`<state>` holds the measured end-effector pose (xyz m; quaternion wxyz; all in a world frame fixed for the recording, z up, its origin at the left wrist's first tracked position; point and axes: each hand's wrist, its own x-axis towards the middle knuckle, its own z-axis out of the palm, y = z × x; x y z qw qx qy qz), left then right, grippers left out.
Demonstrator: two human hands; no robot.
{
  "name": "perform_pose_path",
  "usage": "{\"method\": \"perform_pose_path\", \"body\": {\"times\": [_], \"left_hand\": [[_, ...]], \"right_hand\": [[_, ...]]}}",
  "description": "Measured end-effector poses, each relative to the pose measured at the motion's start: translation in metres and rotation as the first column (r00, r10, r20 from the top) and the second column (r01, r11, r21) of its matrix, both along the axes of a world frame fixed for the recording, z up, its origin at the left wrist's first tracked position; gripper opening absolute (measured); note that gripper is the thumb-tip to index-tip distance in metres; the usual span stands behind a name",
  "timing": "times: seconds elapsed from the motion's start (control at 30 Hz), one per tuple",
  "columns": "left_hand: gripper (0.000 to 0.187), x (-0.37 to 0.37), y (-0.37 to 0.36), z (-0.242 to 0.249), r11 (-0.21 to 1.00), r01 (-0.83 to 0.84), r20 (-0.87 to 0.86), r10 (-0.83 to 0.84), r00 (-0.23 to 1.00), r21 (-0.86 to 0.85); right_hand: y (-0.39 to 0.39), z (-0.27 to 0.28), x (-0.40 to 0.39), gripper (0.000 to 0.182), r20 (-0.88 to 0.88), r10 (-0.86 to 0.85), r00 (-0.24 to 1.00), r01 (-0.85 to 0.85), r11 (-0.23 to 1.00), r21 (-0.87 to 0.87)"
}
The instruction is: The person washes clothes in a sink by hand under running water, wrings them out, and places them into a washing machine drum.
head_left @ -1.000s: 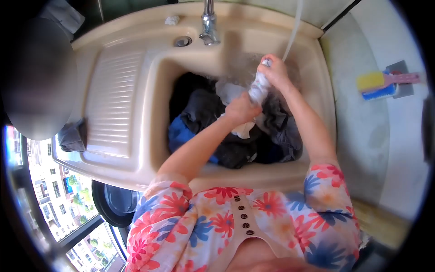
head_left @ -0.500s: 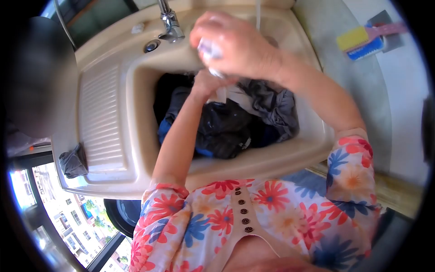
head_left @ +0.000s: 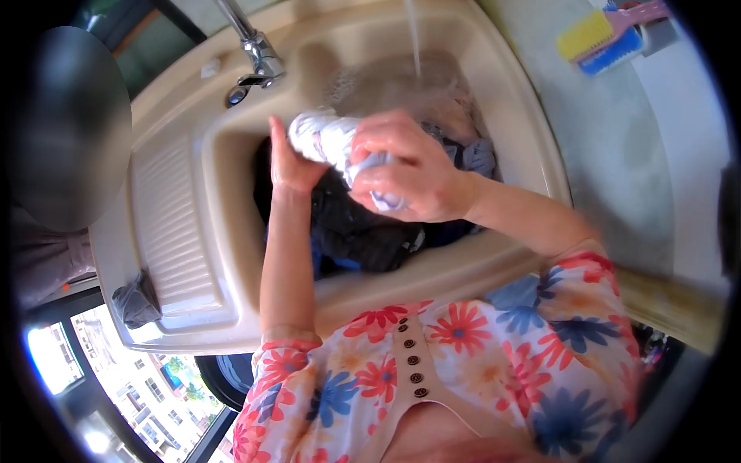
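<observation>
My two hands hold a twisted wet white cloth (head_left: 328, 139) above a beige sink basin (head_left: 231, 193). My right hand (head_left: 409, 174) is wrapped around the cloth's near end. My left hand (head_left: 289, 166) presses against its far end, palm on the bundle. Under them, dark grey and blue garments (head_left: 370, 231) fill the basin. A thin stream of water (head_left: 414, 38) falls into the back of the basin.
A chrome tap (head_left: 258, 50) stands at the sink's back left. A ribbed draining board (head_left: 166, 224) lies to the left, with a grey rag (head_left: 137, 301) at its near corner. A yellow and blue scrub brush (head_left: 602, 38) rests on the counter at right.
The white cloth has been pulled up out of the pile and twisted into a roll. My right hand came down and nearer; my left hand moved to the cloth's other end.
</observation>
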<state>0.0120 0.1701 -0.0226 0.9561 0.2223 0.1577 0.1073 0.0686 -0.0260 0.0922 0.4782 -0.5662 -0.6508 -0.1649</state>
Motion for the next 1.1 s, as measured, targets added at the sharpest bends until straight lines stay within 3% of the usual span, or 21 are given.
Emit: {"method": "perform_pose_path", "body": {"times": [0.03,0.07,0.13,0.17,0.2,0.27,0.3,0.33,0.37,0.4,0.43,0.47,0.5,0.6,0.73,0.77,0.87,0.9,1.0,1.03,1.1], "left_hand": [[0.062,0.006,0.008,-0.004,0.996,0.074,0.015,-0.073,0.997,-0.046],[0.046,0.008,0.005,0.006,0.999,0.021,-0.034,-0.023,0.999,-0.050],[0.024,0.006,-0.004,0.035,0.965,-0.168,-0.121,0.195,0.973,0.201],[0.016,0.010,0.003,0.031,0.822,-0.263,-0.038,0.325,0.945,0.505],[0.019,0.009,-0.031,0.070,0.735,-0.271,-0.023,0.362,0.932,0.621],[0.024,0.006,-0.073,0.099,0.381,-0.170,0.026,0.355,0.935,0.909],[0.025,0.010,-0.079,0.099,-0.237,-0.335,0.392,0.266,0.881,0.912],[0.027,0.007,-0.098,0.113,-0.386,-0.374,0.466,0.181,0.866,0.844],[0.024,0.003,-0.117,0.121,-0.412,-0.384,0.473,0.138,0.870,0.826],[0.022,0.006,-0.130,0.119,-0.532,-0.440,0.551,0.061,0.832,0.724],[0.020,0.006,-0.139,0.118,-0.578,-0.496,0.604,-0.008,0.797,0.648],[0.016,0.007,-0.142,0.106,-0.607,-0.524,0.618,-0.068,0.783,0.597],[0.012,0.009,-0.146,0.093,-0.631,-0.553,0.630,-0.128,0.766,0.544],[0.007,0.005,-0.153,0.083,-0.683,-0.504,0.479,-0.251,0.841,0.529],[0.006,0.010,-0.142,0.065,-0.680,-0.506,0.383,-0.340,0.859,0.531],[0.007,0.008,-0.141,0.062,-0.698,-0.435,0.259,-0.350,0.900,0.568],[0.010,0.026,-0.142,0.031,-0.696,-0.419,0.233,-0.351,0.907,0.583],[0.017,0.029,-0.142,0.026,-0.627,-0.335,0.112,-0.368,0.923,0.703],[0.024,0.038,-0.143,0.001,-0.512,-0.206,0.054,-0.296,0.954,0.834],[0.033,0.043,-0.145,-0.019,-0.241,-0.178,0.099,-0.308,0.946,0.954],[0.034,0.038,-0.137,-0.021,-0.572,-0.236,-0.014,-0.397,0.918,0.785]], "right_hand": [[-0.002,-0.010,0.000,0.024,-0.083,-0.023,0.996,0.022,1.000,-0.009],[-0.004,-0.019,0.001,0.024,-0.162,-0.046,0.986,0.043,0.999,-0.019],[-0.012,-0.046,0.014,0.027,-0.315,-0.212,0.925,0.215,0.976,-0.026],[-0.011,-0.061,0.018,0.026,-0.647,-0.240,0.724,0.194,0.971,-0.143],[-0.009,-0.073,0.021,0.024,-0.871,-0.274,0.407,0.127,0.962,-0.243],[0.000,-0.089,0.035,0.019,-0.990,-0.124,0.061,0.043,0.992,-0.121],[0.007,-0.093,0.044,0.017,-0.991,-0.051,-0.126,0.016,0.998,-0.053],[0.012,-0.097,0.061,0.016,-0.937,-0.089,0.337,0.028,0.996,-0.084],[0.015,-0.099,0.083,0.014,-0.678,-0.103,0.728,0.045,0.994,-0.102],[0.020,-0.092,0.091,0.013,-0.266,-0.089,0.960,0.064,0.993,-0.101],[0.023,-0.084,0.093,0.013,-0.619,-0.039,0.785,-0.067,0.987,-0.147],[0.028,-0.056,0.091,0.013,-0.874,-0.029,0.485,-0.205,0.968,-0.146],[0.033,-0.036,0.088,0.013,-0.992,-0.066,0.108,-0.326,0.940,-0.098],[0.049,-0.019,0.074,0.013,-0.941,-0.125,0.316,-0.448,0.854,-0.264],[0.062,-0.031,0.064,0.012,-0.832,-0.230,0.505,-0.320,0.845,-0.428],[0.064,-0.035,0.061,0.012,-0.814,-0.225,0.536,-0.314,0.842,-0.439],[0.069,-0.050,0.059,0.011,-0.766,-0.220,0.604,-0.275,0.845,-0.459],[0.070,-0.056,0.057,0.011,-0.760,-0.229,0.608,-0.261,0.847,-0.464],[0.077,-0.068,0.045,0.012,-0.674,-0.296,0.677,-0.146,0.844,-0.516],[0.077,-0.072,0.043,0.012,-0.630,-0.328,0.703,-0.090,0.839,-0.537],[0.077,-0.084,0.047,0.013,-0.553,-0.289,0.782,-0.003,0.884,-0.467]]}}
